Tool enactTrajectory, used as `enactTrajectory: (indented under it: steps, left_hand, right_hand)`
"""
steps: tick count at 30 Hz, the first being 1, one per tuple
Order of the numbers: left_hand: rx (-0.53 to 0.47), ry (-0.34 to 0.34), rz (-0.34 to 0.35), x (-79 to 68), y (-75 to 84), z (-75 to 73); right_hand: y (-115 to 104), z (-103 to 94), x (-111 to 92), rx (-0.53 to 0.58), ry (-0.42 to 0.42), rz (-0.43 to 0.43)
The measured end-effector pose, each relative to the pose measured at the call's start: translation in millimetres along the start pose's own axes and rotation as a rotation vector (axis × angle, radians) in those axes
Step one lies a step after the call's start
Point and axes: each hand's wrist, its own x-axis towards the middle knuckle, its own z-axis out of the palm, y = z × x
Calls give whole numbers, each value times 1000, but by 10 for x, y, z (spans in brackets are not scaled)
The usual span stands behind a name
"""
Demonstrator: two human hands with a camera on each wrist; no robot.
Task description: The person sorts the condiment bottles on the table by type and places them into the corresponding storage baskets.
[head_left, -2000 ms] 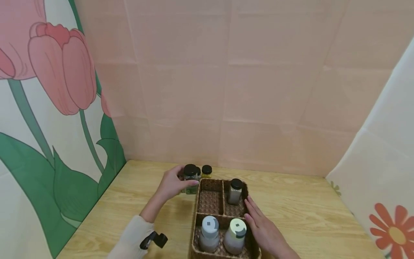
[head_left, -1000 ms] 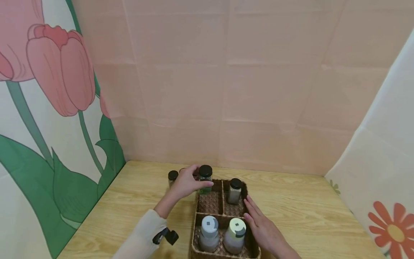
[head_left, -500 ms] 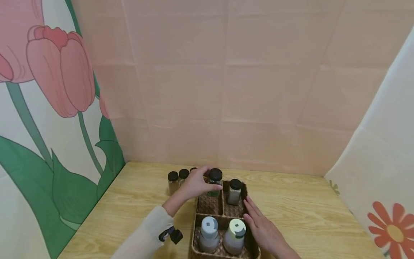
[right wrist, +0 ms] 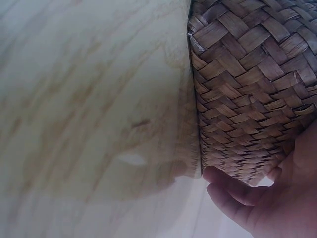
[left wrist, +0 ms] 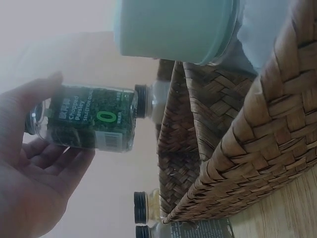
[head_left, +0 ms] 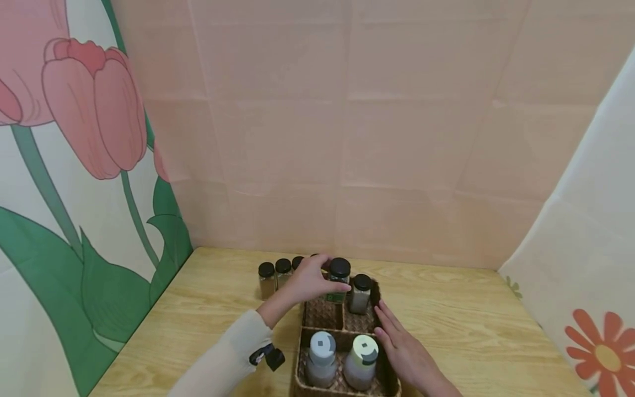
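My left hand [head_left: 310,280] pinches a black-lidded jar of chopped parsley [left wrist: 94,118] between thumb and fingers. In the head view, it holds the jar above the back of a woven basket [head_left: 299,353], near the divider between the two rear compartments. The label, readable in the left wrist view, is green and dark. A black-lidded jar with greyish contents [head_left: 360,296] stands in the rear right compartment, close to the parsley jar. Against the basket's right outer wall, my right hand [head_left: 409,355] rests with its fingers extended; the right wrist view shows them beside the weave [right wrist: 247,89].
Two shaker bottles stand in the basket's front compartment, one with a pale blue-white cap [head_left: 322,344], one with a yellow-green cap [head_left: 364,347]. Several black-lidded jars [head_left: 267,281] stand on the wooden table [head_left: 218,309] left of the basket, partly behind my left hand.
My left hand has carried the parsley jar rightward, from beside the basket to over its rear part, uncovering more jars on the left. The right hand stays at the basket wall.
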Motion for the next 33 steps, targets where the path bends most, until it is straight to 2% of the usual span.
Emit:
enactTrajectory:
  steps: [8,17,24,27,33]
  left_hand:
    - [-10,-39,11,59,57,65]
    - [120,-92,39,137,113,207]
    - [160,-148,47,164,107,319]
    - [172,-159,27,160,121,335]
    - [195,-177,30,208,147,353]
  right_hand:
    - [10,-1,1,2,-3,-6]
    - [9,-22,34,20,-69,48]
    - [3,-25,26,27,-77,54]
    - [6,-22,23,27,-78,52]
    - [8,-27,26,27,-74,49]
